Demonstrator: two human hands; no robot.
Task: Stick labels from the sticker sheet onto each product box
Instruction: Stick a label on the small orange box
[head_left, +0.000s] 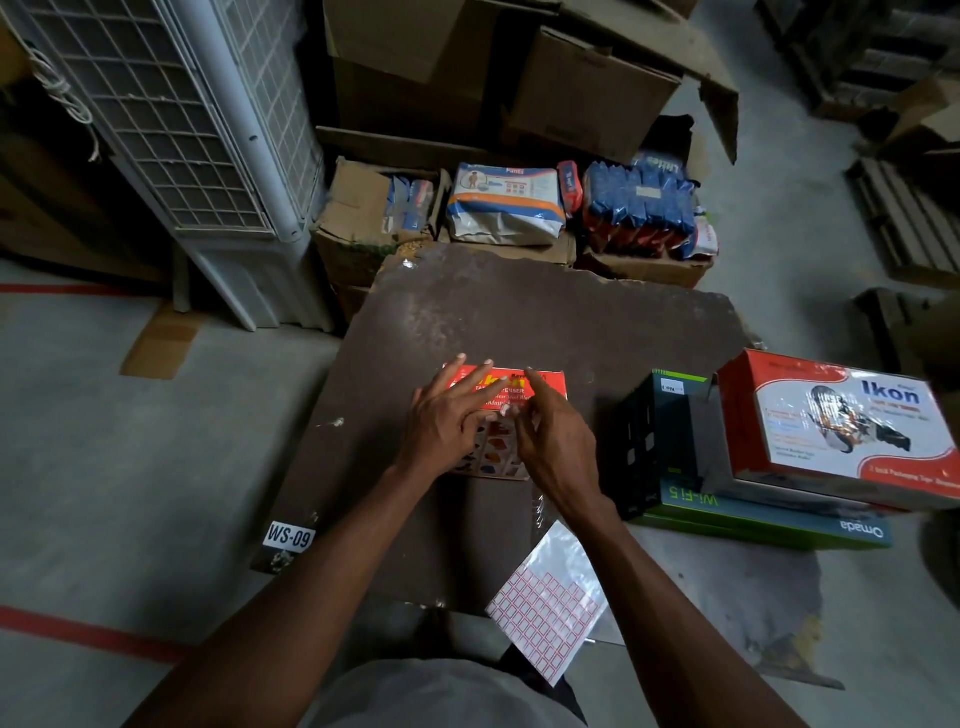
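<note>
Resting on a small red cardboard tape-dispenser box (511, 382) in the middle of a dark brown worn tabletop (519, 312), both hands work over the box's near face. The left hand (447, 421) lies with its fingers straight and spread, flat across the red top and front of the box, holding nothing. The right hand (553, 436) is just beside it, index finger raised, thumb and fingers drawn close together at the box's front edge; whether a label sits between them I cannot tell, as the spot is too small and partly hidden.

A white sticker sheet with a red-bordered grid of labels (545, 618) lies at the near right corner of the tabletop, partly hanging over the edge, with a clear plastic sleeve (563, 551) under its far end. It is well apart from both hands.

To the right stands a larger red and white Ikon box (841, 431), stacked on a green flat Wi-Fi 5 box (769, 519), with a black box with green trim (654, 441) just beside it. A white WS-09 tag (289, 536) marks the table's near left corner. Beyond the table sit brown cartons (587, 88), blue packets (639, 200) and a white grilled air cooler (208, 130).
</note>
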